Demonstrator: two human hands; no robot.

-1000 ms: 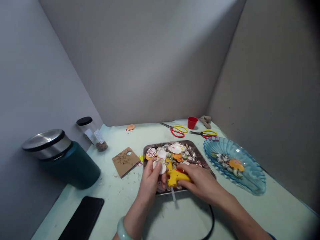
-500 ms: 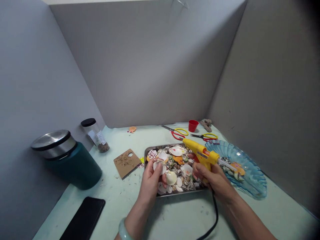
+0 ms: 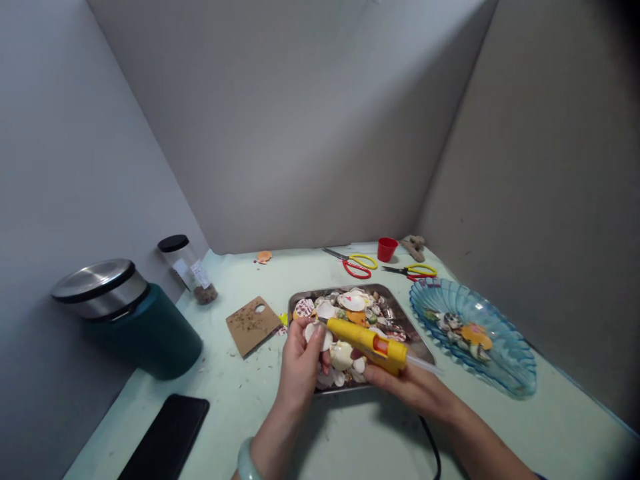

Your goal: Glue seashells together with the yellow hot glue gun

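Near edge: table, pale green. Black phone-like slab lies at the left; pale green bangle on the left wrist; black cord below the right forearm.

Left hand: thumb and fingers pinching a white shell over the tray's left part. Right hand: fingers closed round a yellow glue gun, some hidden beneath it.

Metal tray, shallow, heaped with shells: white, cream, orange, one spotted dark red; small snail-like ones between. Right of it, blue clear dish, oval, ribbed, scalloped rim; inside, a small cluster of shells and an orange piece.

Shell in hand: pale, smooth, roundish, partly covered by the thumb. Gun: held above the tray, slanting, dark nozzle toward the shell, contact unclear; red patch on its side, translucent glue stick out the back.

Left: teal flask, steel lid on, contents hidden; brown card with a hole, dark specks on it. Beyond, clear jar, black lid, brown bits at the bottom.

Far edge: orange scrap, scissors, red cup, inside too small to read.
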